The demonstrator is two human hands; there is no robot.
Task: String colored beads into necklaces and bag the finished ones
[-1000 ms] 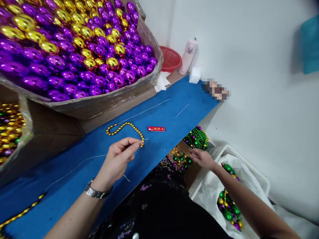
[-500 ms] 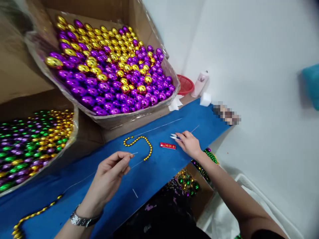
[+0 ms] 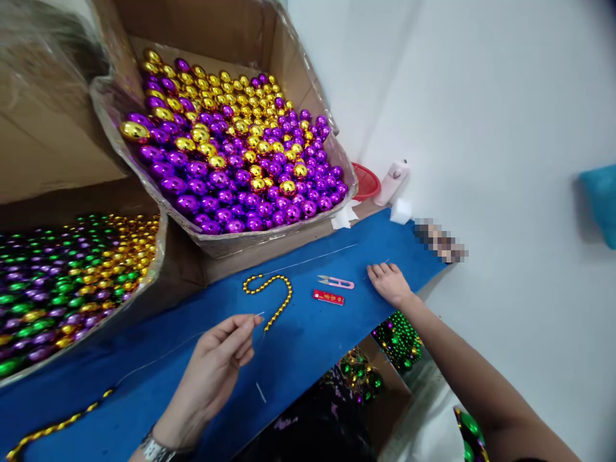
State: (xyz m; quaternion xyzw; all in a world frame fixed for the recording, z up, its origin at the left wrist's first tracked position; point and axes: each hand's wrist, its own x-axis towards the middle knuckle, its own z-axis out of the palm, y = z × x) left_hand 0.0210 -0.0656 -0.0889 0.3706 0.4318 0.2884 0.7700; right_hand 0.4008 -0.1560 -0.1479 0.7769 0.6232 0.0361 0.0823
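Since the earlier frame, the pink snips have been released from the right hand and are now left lying on the blue cloth, just beside a red packet; the right hand has been shifted farther to the right. There it is held palm down, fingers slightly bent, over a thin straight strand whose end is seen beyond the fingertips; whether the strand is gripped cannot be told. By the left hand, a white thread is pinched between thumb and index finger, closed together, with a short end left sticking out. The curved gold bead string is laid on the cloth, its near end close to the left fingertips, and a fine line is seen leading away from its far end. A second gold strand is stretched at lower left. Behind the cloth, purple and gold beads are heaped in a cardboard box.
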